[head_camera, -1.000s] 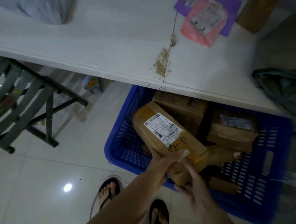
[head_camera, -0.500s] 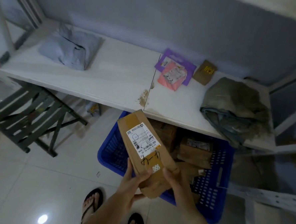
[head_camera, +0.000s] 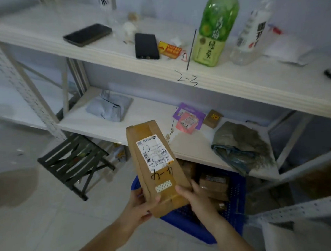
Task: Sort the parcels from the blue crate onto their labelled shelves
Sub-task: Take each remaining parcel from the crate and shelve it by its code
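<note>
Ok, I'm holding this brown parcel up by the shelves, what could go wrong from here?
The left hand and right hand grip the parcel only at its near end, so the far end could tip and slip. Its handwritten code reads upside down; misreading risks the wrong shelf. The green bottle by the upper shelf edge could get knocked.

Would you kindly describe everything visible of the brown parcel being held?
The brown parcel is long, flat cardboard, taped lengthwise. Its face carries a white printed shipping label, black handwriting below it, then a short pale patterned tape strip. It is held nearly upright, leaning slightly left, above the blue crate. The left hand and right hand grip its lower end from either side.
</note>
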